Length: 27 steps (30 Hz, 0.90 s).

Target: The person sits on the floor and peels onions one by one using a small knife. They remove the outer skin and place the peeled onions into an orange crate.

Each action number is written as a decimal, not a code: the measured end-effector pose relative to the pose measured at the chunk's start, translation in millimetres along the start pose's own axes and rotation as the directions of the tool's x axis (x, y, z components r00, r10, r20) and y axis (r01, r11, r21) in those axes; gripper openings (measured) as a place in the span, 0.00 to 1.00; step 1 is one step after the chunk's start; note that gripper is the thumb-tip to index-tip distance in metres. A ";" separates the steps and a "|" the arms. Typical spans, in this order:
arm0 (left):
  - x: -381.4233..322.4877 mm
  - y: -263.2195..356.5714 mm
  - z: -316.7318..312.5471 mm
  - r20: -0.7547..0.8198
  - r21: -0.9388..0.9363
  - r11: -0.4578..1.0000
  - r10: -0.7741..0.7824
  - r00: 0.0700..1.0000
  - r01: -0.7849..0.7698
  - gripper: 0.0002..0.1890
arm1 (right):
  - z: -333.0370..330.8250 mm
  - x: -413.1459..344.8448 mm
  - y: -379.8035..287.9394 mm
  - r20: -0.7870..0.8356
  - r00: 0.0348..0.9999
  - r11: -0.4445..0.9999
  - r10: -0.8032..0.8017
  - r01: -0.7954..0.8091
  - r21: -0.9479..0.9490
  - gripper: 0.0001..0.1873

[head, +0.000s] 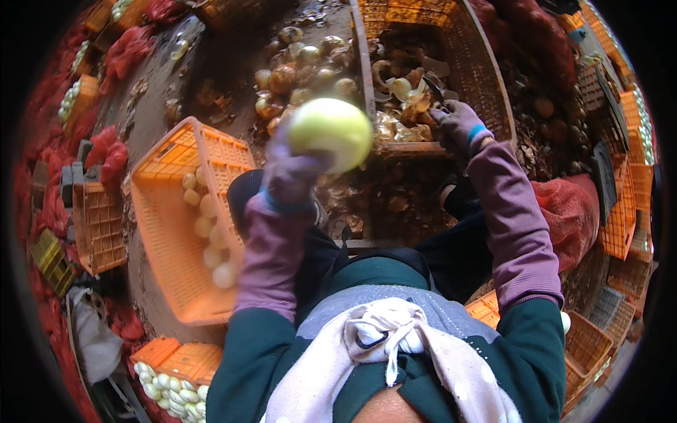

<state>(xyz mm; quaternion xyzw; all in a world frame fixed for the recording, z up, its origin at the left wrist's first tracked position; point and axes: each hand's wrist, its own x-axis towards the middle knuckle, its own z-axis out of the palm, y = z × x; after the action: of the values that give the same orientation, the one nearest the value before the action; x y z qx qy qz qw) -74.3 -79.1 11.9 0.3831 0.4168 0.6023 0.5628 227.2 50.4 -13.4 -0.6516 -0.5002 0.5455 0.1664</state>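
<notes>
My gloved left hand (297,168) is closed around a pale green-white peeled onion (332,135), held up close to the camera and blurred. In my right hand (461,124), also gloved, is a small knife (433,87) whose dark blade points away from me. That hand hangs over the near end of a large crate (478,69) holding onion skins and scraps (410,103). Beyond the raised onion, unpeeled onions (285,79) lie heaped on the floor. An orange plastic crate (164,264) stands tilted by my left leg, with several peeled onions (211,232) along one side.
Red mesh sacks (568,217) lie beside my right leg, and more red netting (108,156) is at the left. Orange crates (100,227) line both sides. One crate (182,362) at lower left is full of peeled onions. Loose skins litter the floor (349,206) between my feet.
</notes>
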 end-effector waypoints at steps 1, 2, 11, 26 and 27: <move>-9.6 13.0 -25.2 -0.075 0.107 0.991 0.084 0.994 -0.075 0.31 | 0.7 -2.6 9.4 -0.009 1.000 0.997 -0.018 0.018 0.072 0.13; -20.2 25.9 -51.5 -0.153 0.226 0.965 0.171 0.973 -0.134 0.30 | 3.5 -8.1 11.4 -0.007 1.000 0.988 -0.014 0.015 0.152 0.12; -38.3 108.8 -62.9 -0.437 0.820 0.572 0.663 0.607 -0.035 0.27 | 53.1 15.6 12.8 -0.114 0.993 0.778 0.008 0.066 0.624 0.10; 159.2 -370.3 -55.6 -0.731 -0.041 0.499 -0.605 0.315 0.866 0.43 | 96.4 -17.3 17.8 -0.447 0.888 0.628 -0.104 0.407 0.663 0.14; 164.8 -371.6 -51.9 -0.746 -0.016 0.458 -0.598 0.295 0.889 0.45 | 97.6 -18.0 18.2 -0.452 0.890 0.603 -0.064 0.396 0.693 0.14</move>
<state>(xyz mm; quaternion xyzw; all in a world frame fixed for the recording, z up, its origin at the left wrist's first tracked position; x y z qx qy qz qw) -1.4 88.7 -354.9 0.0027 0.8300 0.2481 0.4995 151.9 -4.8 -51.6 -0.5390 -0.2580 0.5409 0.5920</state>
